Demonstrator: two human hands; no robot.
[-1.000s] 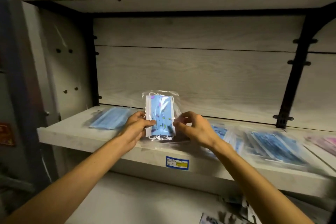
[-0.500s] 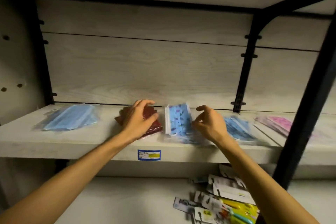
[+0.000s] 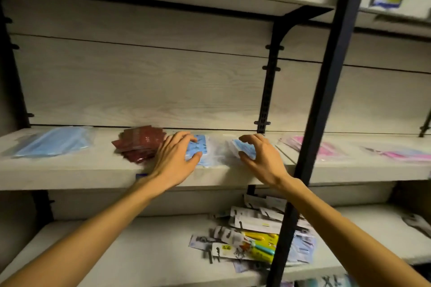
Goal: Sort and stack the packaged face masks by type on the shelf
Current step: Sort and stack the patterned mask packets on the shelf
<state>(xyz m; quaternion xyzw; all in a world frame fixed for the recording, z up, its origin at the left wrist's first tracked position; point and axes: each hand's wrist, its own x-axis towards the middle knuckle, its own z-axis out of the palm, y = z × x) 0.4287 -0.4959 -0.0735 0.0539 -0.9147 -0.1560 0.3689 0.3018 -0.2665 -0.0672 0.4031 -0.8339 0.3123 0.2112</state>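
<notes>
Head view: my left hand (image 3: 173, 162) presses the glossy blue patterned mask packet (image 3: 198, 149); my right hand (image 3: 262, 159), now lower, claws over crinkled clear-wrapped blue masks (image 3: 242, 148) beside it.

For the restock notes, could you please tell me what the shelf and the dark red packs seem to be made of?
Shelf: probably laminated board, matte pale grey with printed-looking wood grain. Dark red packs: apparently glossy foil or plastic, judging by their sheen; blur leaves it open.

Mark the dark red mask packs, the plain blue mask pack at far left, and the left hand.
dark red mask packs (image 3: 140, 144), head view, top pack's face
plain blue mask pack (image 3: 58, 142), head view, centre
left hand (image 3: 173, 161), head view, back of hand
</notes>
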